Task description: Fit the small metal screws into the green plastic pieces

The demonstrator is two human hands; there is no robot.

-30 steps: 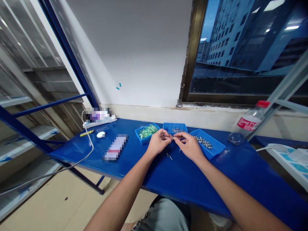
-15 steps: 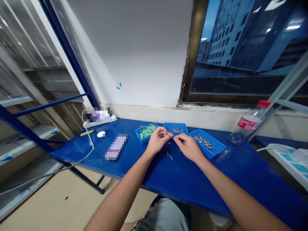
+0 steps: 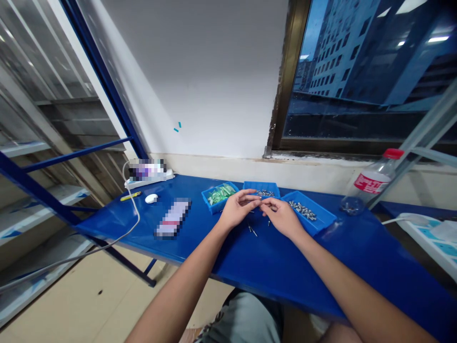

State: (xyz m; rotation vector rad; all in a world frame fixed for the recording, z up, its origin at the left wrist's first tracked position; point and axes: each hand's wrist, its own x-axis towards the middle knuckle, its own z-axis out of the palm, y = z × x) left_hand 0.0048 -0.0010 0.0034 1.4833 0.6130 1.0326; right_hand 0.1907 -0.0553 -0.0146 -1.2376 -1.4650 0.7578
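Over the blue table point(image 3: 228, 252), my left hand point(image 3: 240, 207) and my right hand point(image 3: 280, 216) meet fingertip to fingertip. Both are closed in a pinch; whatever small piece lies between the fingers is too tiny to make out. Behind my left hand is a blue tray of green pieces point(image 3: 220, 194). A second blue tray point(image 3: 260, 185), with small metal parts, stands just beyond the fingers. Right of my right hand, another blue tray point(image 3: 323, 220) holds several short metal parts point(image 3: 303, 209). Thin metal pins point(image 3: 253, 230) lie loose on the table below the hands.
A plastic bottle with a red cap point(image 3: 371, 183) stands at the right. To the left lie a blurred phone-like slab point(image 3: 173, 218), a white mouse-like object point(image 3: 151, 198), a yellow cutter point(image 3: 130, 196) and a power strip point(image 3: 152, 180). A cable point(image 3: 134, 224) hangs across the table's left edge.
My fingertips have come closer together and now touch or overlap. The left hand has shifted slightly right, its fingers stretching further over the right hand's tips. The trays stay put.
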